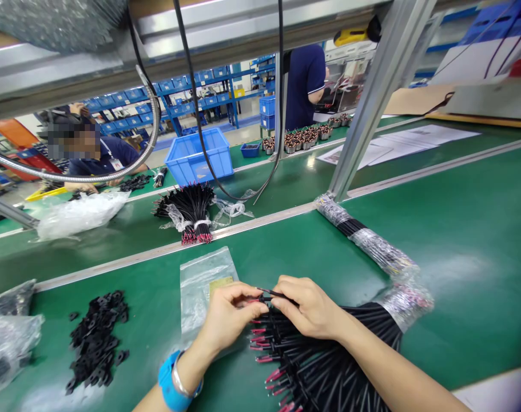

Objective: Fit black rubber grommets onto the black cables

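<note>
Both hands meet above the fanned end of a big bundle of black cables [329, 360] with red-tipped wire ends. Pinched in my right hand [305, 306] is one black cable [279, 294], its end pointing left. My left hand [234, 312] closes thumb and fingers around the red wire end of that cable; any small part between the fingertips is hidden. Beneath and behind the left hand lies a clear plastic bag [204, 274] with a yellowish label. To the left sits a pile of small black plastic parts [97, 337].
Plastic-wrapped cable [380, 252] stretches back to a metal post [367, 97]. Other cable bundles [189, 209] lie across the metal rail, near a blue bin [200, 154]. Filled plastic bags [11, 343] rest at left. Hanging black cables cross the view. Two people are beyond the bench.
</note>
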Available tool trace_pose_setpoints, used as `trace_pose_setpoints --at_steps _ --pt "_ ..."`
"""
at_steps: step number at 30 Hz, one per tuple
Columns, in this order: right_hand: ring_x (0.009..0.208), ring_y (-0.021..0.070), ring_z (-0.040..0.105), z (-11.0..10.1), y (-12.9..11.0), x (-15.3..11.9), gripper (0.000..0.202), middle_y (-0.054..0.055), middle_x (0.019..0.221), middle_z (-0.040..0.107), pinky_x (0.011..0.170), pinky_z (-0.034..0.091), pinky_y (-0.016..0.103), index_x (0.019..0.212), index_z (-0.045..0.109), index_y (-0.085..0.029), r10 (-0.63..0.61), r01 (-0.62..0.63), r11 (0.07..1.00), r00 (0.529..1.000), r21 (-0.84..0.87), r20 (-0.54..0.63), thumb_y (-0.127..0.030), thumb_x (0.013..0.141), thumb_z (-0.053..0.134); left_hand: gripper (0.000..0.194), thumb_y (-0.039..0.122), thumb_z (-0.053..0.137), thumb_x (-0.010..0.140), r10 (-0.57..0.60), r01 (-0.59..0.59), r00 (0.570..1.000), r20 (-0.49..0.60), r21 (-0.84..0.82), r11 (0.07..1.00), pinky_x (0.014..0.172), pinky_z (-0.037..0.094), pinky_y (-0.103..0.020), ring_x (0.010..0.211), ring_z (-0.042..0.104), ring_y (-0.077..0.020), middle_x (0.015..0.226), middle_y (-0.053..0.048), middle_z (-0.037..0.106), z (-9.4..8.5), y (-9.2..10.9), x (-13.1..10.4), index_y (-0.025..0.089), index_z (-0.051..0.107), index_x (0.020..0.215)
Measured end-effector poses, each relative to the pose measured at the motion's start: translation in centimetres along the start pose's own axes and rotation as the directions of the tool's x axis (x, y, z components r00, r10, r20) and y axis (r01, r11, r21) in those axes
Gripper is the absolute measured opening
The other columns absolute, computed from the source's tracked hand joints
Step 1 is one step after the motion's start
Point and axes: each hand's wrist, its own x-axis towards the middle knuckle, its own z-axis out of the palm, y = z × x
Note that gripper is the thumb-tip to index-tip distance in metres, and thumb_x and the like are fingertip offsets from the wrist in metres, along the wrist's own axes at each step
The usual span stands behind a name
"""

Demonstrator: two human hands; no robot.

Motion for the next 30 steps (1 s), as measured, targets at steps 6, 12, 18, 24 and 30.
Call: trace_pose_setpoints --at_steps 6,12,18,24,30 --pt "0.057 0.0128 0.043 0.0 -0.3 0.1 0.025 0.0 0.065 0.047 0.055 0.032 0.026 0.073 0.052 -0.019 0.027 -0.027 0.999 1.0 0.035 0.004 -0.024 0.094 0.039 0.017 0.026 0.083 0.061 0.113 -0.11 0.994 -0.012 0.136 0.985 0.065 0.05 -0.028 0.071 0.063 -0.0193 0.077 -0.006 0.07 0.8 -0.3 0.2 0.019 0.076 0.075" --pt "0.059 0.0127 0.045 0.0 -0.1 0.2 0.025 0.0 0.066 0.047 0.056 0.034 0.025 0.074 0.053 -0.019 0.035 -0.036 0.999 0.999 0.034 0.031 -0.025 0.095 0.041 0.026 0.027 0.082 0.063 0.069 -0.076 0.996 0.061 0.123 0.989 0.073 0.052 -0.03 0.08 0.066 -0.021 0.088 -0.008 0.071 -0.4 0.3 -0.1 0.019 0.075 0.087" --pt "0.064 0.0137 0.049 0.3 -0.1 0.2 0.02 0.001 0.071 0.051 0.061 0.038 0.025 0.081 0.056 -0.019 0.052 -0.052 0.999 0.995 0.002 0.088 -0.024 0.094 0.042 0.032 0.032 0.071 0.074 -0.033 0.039 0.999 -0.024 0.28 0.959 0.079 0.054 -0.034 0.084 0.069 -0.0229 0.1 -0.009 0.072 -6.5 1.6 -2.4 0.02 0.07 0.104" --pt "0.068 0.0145 0.052 0.4 -0.2 0.5 0.021 0.002 0.074 0.054 0.065 0.04 0.025 0.076 0.057 -0.02 0.105 -0.096 0.994 0.981 -0.061 0.166 -0.023 0.092 0.044 0.038 0.047 0.055 0.079 0.078 0.266 0.945 -0.318 0.886 0.379 0.087 0.049 -0.04 0.1 0.065 -0.031 0.112 -0.008 0.069 -18.1 0.2 -9.1 0.022 0.069 0.104" --pt "0.07 0.015 0.055 0.8 0.1 0.7 0.017 0.002 0.077 0.059 0.068 0.041 0.027 0.085 0.058 -0.02 0.2 -0.2 0.98 0.974 -0.014 0.108 -0.019 0.092 0.042 0.043 0.045 0.044 0.081 0.074 0.411 0.907 -0.414 0.91 0.058 0.087 0.046 -0.044 0.086 0.066 -0.0327 0.098 -0.016 0.072 -24.5 -3.9 -13.8 0.014 0.07 0.096"
